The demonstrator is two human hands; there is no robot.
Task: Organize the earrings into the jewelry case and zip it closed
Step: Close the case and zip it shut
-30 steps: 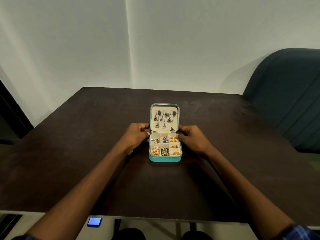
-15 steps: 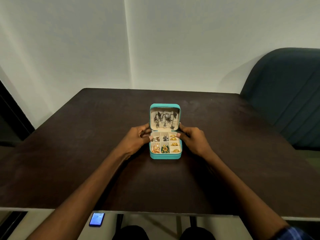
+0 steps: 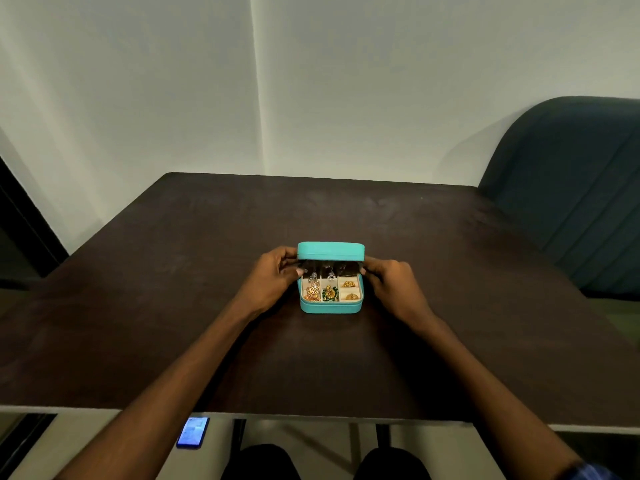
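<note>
The teal jewelry case [image 3: 330,304] sits near the middle of the dark brown desk [image 3: 173,306], well back from the near edge. Its lid [image 3: 330,251] is tipped forward and partly lowered over the base, leaving a gap at the front. My left hand [image 3: 273,278] pinches the lid's left side, thumb and fingers closed on it, and my right hand [image 3: 389,284] grips the lid's right side the same way. Through the gap I see the cream compartments: a gold filigree earring [image 3: 313,292] in the front left one, a green and gold piece [image 3: 329,293] in the middle, and gold earrings [image 3: 349,289] in the two right cells. The back compartments are in shadow under the lid. Below the desk's near edge a phone [image 3: 193,432] with a lit screen lies by my left forearm. A dark teal chair [image 3: 575,188] stands past the desk's far right corner.
</note>
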